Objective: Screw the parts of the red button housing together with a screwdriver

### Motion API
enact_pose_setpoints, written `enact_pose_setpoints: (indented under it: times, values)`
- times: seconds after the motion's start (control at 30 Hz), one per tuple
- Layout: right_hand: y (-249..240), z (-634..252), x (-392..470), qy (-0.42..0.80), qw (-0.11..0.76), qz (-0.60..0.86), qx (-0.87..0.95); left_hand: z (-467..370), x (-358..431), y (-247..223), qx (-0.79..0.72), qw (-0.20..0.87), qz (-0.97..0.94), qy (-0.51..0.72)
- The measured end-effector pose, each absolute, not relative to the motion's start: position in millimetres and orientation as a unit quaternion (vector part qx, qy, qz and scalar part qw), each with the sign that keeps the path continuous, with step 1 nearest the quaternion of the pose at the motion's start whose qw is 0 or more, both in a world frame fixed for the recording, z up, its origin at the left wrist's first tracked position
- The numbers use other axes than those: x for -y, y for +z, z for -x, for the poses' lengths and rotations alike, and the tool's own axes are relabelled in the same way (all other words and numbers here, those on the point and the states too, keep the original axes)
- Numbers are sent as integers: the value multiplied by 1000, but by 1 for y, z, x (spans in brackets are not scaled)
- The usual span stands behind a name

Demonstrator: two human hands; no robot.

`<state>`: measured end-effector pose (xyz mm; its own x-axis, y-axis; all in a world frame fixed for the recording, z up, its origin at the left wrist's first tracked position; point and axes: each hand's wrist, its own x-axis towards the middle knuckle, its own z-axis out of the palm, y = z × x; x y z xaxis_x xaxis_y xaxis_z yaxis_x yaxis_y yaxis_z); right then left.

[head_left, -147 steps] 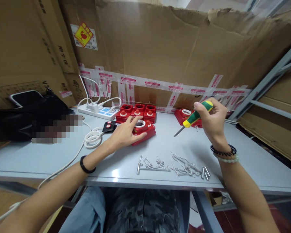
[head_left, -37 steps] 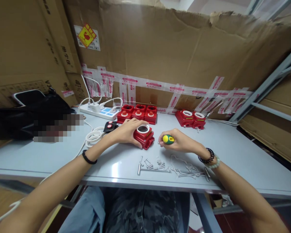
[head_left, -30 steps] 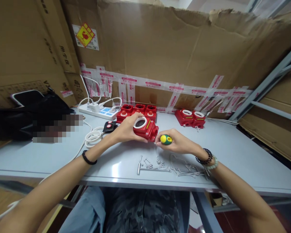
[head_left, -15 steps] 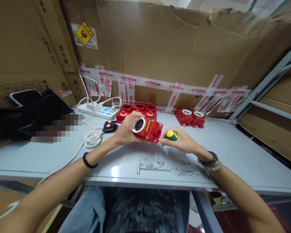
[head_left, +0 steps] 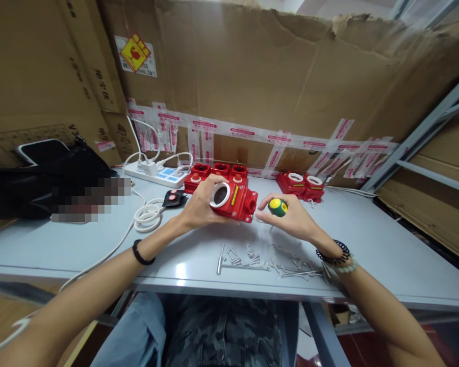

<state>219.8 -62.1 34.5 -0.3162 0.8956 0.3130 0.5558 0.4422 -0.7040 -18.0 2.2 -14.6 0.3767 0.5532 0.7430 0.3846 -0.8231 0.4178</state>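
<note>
My left hand (head_left: 202,205) is closed around the left end of a red housing (head_left: 237,202) with a white ring, a yellow label and a round port at its right end. The housing is held tilted above the table. Just to its right, my right hand (head_left: 290,218) keeps a screwdriver (head_left: 278,207) with a yellow and green handle in the palm. The thumb and forefinger of that hand are apart, near the housing's lower right corner. Below lie several loose screws (head_left: 235,259) and a metal T-shaped tool (head_left: 245,266).
At the back stand several red housings (head_left: 196,178), and two more with white rings (head_left: 295,184) are at the right. A white power strip (head_left: 156,173), a coiled white cable (head_left: 147,218) and a black bag (head_left: 46,178) occupy the left. Cardboard (head_left: 252,76) walls the rear.
My right hand has drawn back a little to the right from the housing's corner, and its thumb and forefinger have parted. The left hand keeps its hold on the housing.
</note>
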Motion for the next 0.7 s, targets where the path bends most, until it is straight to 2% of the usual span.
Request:
enact_pose_setpoints:
  times: [0.07,0.13,0.23,0.3,0.43,0.6,0.7]
  values:
    - [40,-221,64,218,403,480,748,18,-2,-15,-286,94,-823,482]
    - [45,-225,65,198,502,481,691,18,-3,-15,-287,91,-819,489]
    - [54,-237,64,212,673,388,593,19,-5,-15,-288,90,-813,498]
    - [60,-246,63,233,727,313,565,19,-5,-15,-292,90,-812,497]
    - [67,-256,64,240,708,342,569,19,-4,-14,-305,92,-812,489]
    - [64,-251,71,351,628,430,546,20,-4,-14,-319,91,-809,486]
    - [60,-249,70,363,637,414,539,21,-5,-13,-329,100,-806,482]
